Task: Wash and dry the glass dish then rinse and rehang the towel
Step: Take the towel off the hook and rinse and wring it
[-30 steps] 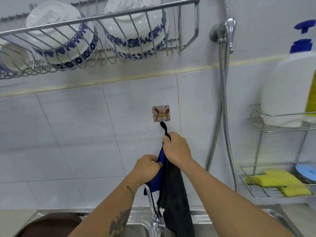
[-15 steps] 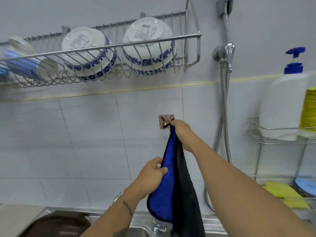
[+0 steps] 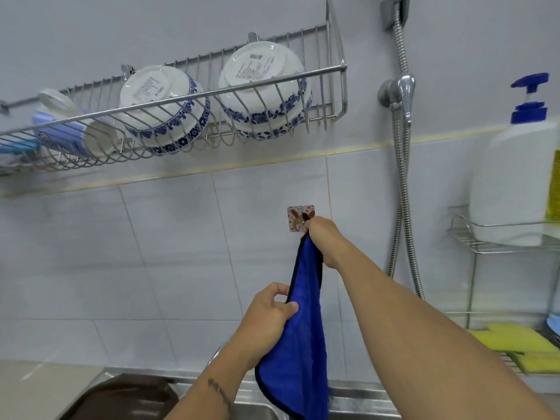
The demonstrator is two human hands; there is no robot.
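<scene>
Right hand (image 3: pixel 321 237) raised at hook (image 3: pixel 300 219), fingers curled round towel (image 3: pixel 303 344) top; left hand (image 3: pixel 269 316) pinches towel edge. Bowl (image 3: pixel 260 86) print illegible.

The towel (image 3: pixel 304 344) is soft, matt blue cloth with a fuzzy nap, the wall tiles (image 3: pixel 181 253) are smooth and glossy, the dish rack (image 3: pixel 188 98) and shower hose (image 3: pixel 404 207) are shiny metal, and the bowls (image 3: pixel 260 92) are glazed ceramic.

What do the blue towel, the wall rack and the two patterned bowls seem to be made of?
Blue towel: soft plush fabric, probably microfibre; fuzzy matte surface, dark trim.
Wall rack: shiny metal wire, likely stainless steel.
Bowls: apparently glazed ceramic; glossy white with blue print.
</scene>
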